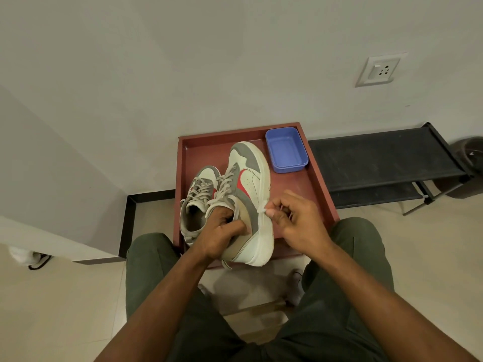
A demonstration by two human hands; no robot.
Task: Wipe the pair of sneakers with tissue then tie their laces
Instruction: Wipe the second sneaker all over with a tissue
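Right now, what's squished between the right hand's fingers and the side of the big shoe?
A small wad of white tissue, pinched by the right hand against the held sneaker at its sole edge. The head view shows it.

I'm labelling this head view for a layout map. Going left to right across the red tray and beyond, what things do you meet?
Sneaker resting on the tray → sneaker gripped by the left hand → blue plastic container → black shoe rack, all past the red tray except the rack.
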